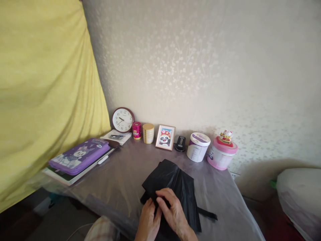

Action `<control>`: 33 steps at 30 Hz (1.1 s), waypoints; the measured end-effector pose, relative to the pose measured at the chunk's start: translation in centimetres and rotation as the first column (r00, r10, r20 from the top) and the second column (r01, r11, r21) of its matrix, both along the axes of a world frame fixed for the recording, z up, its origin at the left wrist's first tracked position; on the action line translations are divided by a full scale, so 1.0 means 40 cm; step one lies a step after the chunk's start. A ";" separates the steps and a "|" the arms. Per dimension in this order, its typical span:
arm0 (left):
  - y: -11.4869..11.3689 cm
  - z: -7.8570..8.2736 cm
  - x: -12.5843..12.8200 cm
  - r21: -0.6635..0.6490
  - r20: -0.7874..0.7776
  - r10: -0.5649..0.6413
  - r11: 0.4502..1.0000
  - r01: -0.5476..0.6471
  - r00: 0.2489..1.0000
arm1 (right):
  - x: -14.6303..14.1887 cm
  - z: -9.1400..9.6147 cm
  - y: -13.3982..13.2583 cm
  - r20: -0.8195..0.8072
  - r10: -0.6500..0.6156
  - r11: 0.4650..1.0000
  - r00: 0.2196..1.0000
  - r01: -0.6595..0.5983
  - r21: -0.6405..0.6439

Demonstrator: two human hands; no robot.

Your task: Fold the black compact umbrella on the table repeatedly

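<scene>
A folded black cloth (pixel 182 184) lies on the front of the bench (pixel 220 197), and both hands are on it. The left hand (pixel 148 217) has its fingers bent in close, pinching the cloth. The right hand (pixel 173 211) is just beside it, nearly closed, with its thumb and fingertips holding the cloth too. It is hard to see which fold they pinch, because the cloth is so dark. A black strap (pixel 208 213) sticks out to the right. The arms are cut off at the bottom. The round clock (pixel 122 119) at the back has numbers you can read, like 12, 10 and 6, but its small name is too tiny. The red tin (pixel 136 131) and the white and purple tub (pixel 198 150) have writing too small to read. The yellow tub (pixel 148 134) has ridges. The pink tub (pixel 220 155) has its lid on, with a little cat figure (pixel 226 137) on top. What is inside these is hidden. A purple case (pixel 80 154) with a cartoon face lies on a book (pixel 67 180), hiding most of it.
</scene>
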State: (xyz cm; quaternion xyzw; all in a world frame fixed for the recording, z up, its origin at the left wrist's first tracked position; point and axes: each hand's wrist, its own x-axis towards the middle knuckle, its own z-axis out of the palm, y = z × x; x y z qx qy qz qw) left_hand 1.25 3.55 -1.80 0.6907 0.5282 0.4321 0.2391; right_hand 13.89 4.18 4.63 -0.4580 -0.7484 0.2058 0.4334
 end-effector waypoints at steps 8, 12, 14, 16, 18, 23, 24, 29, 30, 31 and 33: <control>0.003 -0.013 0.006 0.017 -0.060 0.056 0.998 -0.055 0.997 | 0.072 -0.076 0.084 0.266 -0.231 0.961 0.936 0.176 0.214; 0.001 -0.018 0.006 0.005 -0.049 0.064 0.998 -0.064 0.997 | 0.073 -0.078 0.144 0.375 -0.254 0.959 0.891 0.183 0.216; 0.000 -0.015 0.006 -0.027 -0.043 0.059 0.998 -0.060 0.997 | 0.072 -0.071 0.175 0.405 -0.273 0.956 0.873 0.197 0.218; -0.001 -0.010 0.006 -0.069 -0.035 0.049 0.996 -0.051 0.998 | 0.066 -0.062 0.198 0.426 -0.296 0.951 0.855 0.221 0.217; 0.000 -0.008 0.006 -0.105 -0.020 0.042 0.994 -0.044 0.999 | 0.052 -0.053 0.203 0.446 -0.290 0.954 0.847 0.215 0.211; 0.001 -0.035 0.003 -0.135 0.045 0.077 0.988 -0.070 0.996 | -0.003 -0.032 0.132 0.449 -0.139 0.983 0.883 0.069 0.169; -0.001 -0.043 0.000 -0.140 0.056 0.102 0.986 -0.093 0.993 | -0.012 -0.027 0.113 0.444 -0.102 0.988 0.890 0.038 0.152; -0.027 -0.048 -0.033 -0.108 0.124 0.142 0.986 -0.129 0.982 | -0.026 -0.002 0.046 0.453 0.068 0.993 0.889 -0.105 0.058; -0.032 -0.040 -0.042 -0.097 0.140 0.131 0.988 -0.118 0.982 | -0.026 0.002 0.038 0.454 0.091 0.991 0.886 -0.126 0.048; -0.035 -0.029 -0.052 -0.087 0.152 0.137 0.988 -0.125 0.979 | -0.025 0.005 0.031 0.452 0.112 0.988 0.885 -0.146 0.042; -0.035 -0.004 -0.070 -0.047 0.165 0.206 0.978 -0.201 0.965 | -0.025 0.004 0.016 0.446 0.146 0.982 0.883 -0.184 0.043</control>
